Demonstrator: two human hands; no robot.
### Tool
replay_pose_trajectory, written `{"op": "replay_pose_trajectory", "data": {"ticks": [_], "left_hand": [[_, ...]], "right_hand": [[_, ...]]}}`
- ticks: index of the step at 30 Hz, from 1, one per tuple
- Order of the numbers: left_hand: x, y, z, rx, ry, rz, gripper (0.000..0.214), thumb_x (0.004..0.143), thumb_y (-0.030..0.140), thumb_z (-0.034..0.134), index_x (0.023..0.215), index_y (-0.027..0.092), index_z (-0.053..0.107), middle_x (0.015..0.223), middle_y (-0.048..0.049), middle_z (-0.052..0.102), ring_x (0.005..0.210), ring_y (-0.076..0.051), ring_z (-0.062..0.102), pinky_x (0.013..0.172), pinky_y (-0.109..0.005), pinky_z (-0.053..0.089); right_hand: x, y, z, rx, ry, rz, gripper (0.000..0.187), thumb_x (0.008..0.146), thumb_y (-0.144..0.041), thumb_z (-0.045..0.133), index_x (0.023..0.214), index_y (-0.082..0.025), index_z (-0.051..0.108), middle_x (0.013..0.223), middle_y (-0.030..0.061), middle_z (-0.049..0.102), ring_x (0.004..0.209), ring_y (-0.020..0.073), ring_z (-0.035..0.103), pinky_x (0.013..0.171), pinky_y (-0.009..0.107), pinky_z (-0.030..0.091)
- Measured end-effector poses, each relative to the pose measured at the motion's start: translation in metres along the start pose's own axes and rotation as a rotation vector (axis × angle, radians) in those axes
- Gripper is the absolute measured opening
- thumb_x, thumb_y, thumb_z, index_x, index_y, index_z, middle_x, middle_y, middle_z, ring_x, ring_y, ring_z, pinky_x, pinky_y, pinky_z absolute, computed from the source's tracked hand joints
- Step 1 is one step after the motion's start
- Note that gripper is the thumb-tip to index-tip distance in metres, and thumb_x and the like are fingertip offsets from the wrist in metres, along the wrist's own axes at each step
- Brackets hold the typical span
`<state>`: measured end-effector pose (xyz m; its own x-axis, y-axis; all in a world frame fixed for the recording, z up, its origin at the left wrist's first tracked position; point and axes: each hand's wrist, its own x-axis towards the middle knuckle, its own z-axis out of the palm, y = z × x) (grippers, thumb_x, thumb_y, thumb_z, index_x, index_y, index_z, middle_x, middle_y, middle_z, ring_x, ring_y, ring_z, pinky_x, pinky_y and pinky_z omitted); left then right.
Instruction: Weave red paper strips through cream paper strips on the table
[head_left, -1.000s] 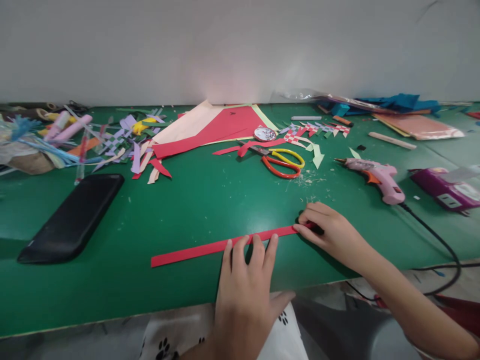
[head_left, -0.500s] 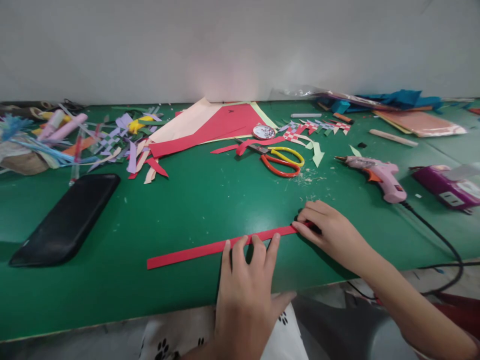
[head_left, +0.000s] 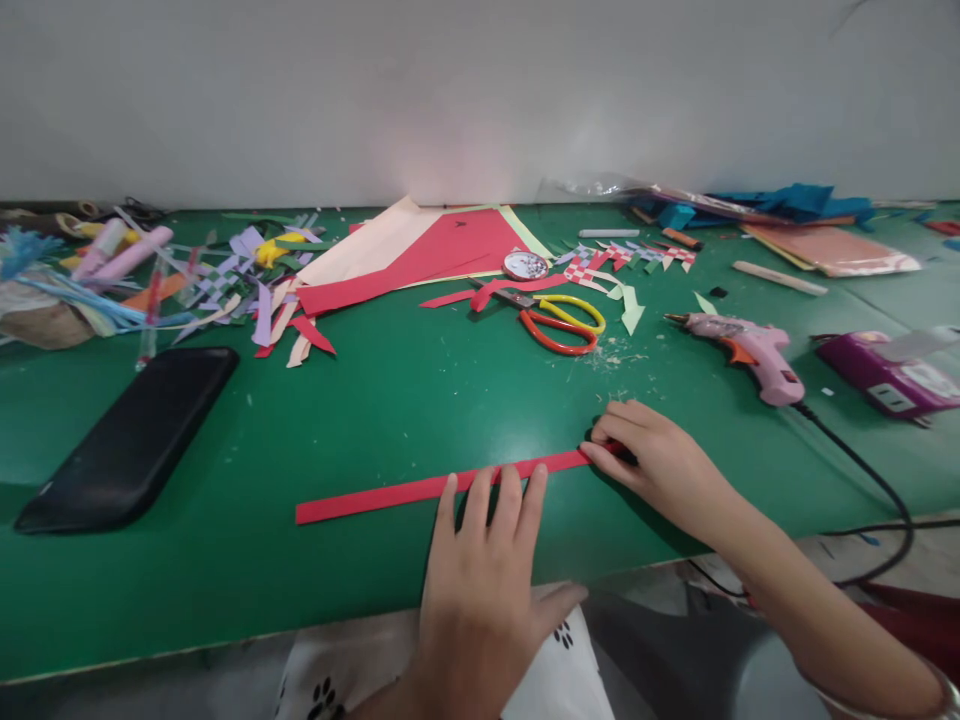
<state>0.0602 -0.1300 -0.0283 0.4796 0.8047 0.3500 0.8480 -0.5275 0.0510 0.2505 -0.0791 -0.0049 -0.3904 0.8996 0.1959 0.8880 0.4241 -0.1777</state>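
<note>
A long, narrow red paper strip (head_left: 375,500) lies flat on the green table (head_left: 360,420), slanting up slightly toward the right. My left hand (head_left: 484,570) rests with its fingers spread, their tips pressing on the strip's middle. At the strip's right end, my right hand (head_left: 649,450) has its fingers curled and pinched on the paper, so that end is mostly hidden. Beyond the hands lie scissors (head_left: 566,325) with one yellow and one orange-red handle, their blades on red paper scraps.
A black phone-like slab (head_left: 131,440) lies at left. Paper scraps (head_left: 225,280) are piled behind it. Red paper (head_left: 442,250) lies at the back. At right are a pink glue gun (head_left: 750,350) with a trailing cable and a purple power socket block (head_left: 889,375).
My left hand has shifted slightly left along the strip, its fingers still spread. My right hand keeps its pinch at the right end. The view has shifted a little.
</note>
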Motion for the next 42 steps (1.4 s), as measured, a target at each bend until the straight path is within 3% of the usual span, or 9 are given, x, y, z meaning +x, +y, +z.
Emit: {"op": "replay_pose_trajectory", "data": {"ticks": [12, 20, 34, 42], "left_hand": [[-0.011, -0.019, -0.002, 0.005, -0.035, 0.09, 0.065, 0.078, 0.054, 0.035, 0.127, 0.011, 0.035, 0.13, -0.0081, 0.04, 0.116, -0.027, 0.038, 0.09, -0.041, 0.034], [-0.011, -0.02, -0.003, -0.013, -0.063, 0.056, 0.064, 0.076, 0.054, 0.037, 0.127, 0.015, 0.035, 0.129, -0.0097, 0.042, 0.115, -0.032, 0.038, 0.091, -0.055, 0.026], [-0.011, -0.021, -0.002, -0.022, -0.067, 0.06, 0.065, 0.075, 0.054, 0.038, 0.128, 0.017, 0.034, 0.128, -0.0097, 0.043, 0.115, -0.032, 0.037, 0.09, -0.055, 0.027], [-0.011, -0.017, 0.0, 0.037, -0.138, 0.028, 0.066, 0.077, 0.057, 0.029, 0.13, 0.02, 0.028, 0.134, -0.0064, 0.035, 0.121, -0.032, 0.027, 0.088, -0.062, 0.025]], "right_hand": [[-0.003, -0.001, -0.001, 0.075, 0.026, 0.079, 0.025, 0.081, -0.032, 0.043, 0.06, -0.018, 0.045, 0.058, 0.0008, 0.045, 0.058, 0.0136, 0.042, 0.055, 0.026, 0.035], [-0.007, 0.006, -0.006, 0.198, 0.048, 0.135, 0.025, 0.081, -0.034, 0.044, 0.062, -0.019, 0.049, 0.063, 0.0021, 0.05, 0.062, 0.0138, 0.045, 0.058, 0.027, 0.037], [-0.01, 0.007, -0.001, 0.11, 0.086, 0.154, 0.031, 0.082, -0.038, 0.04, 0.059, -0.019, 0.046, 0.063, 0.0027, 0.049, 0.061, 0.0151, 0.045, 0.06, 0.03, 0.037], [-0.016, 0.012, 0.003, -0.025, 0.133, 0.209, 0.017, 0.083, -0.028, 0.038, 0.073, -0.02, 0.048, 0.069, 0.0032, 0.053, 0.065, 0.0172, 0.049, 0.061, 0.031, 0.037]]}}
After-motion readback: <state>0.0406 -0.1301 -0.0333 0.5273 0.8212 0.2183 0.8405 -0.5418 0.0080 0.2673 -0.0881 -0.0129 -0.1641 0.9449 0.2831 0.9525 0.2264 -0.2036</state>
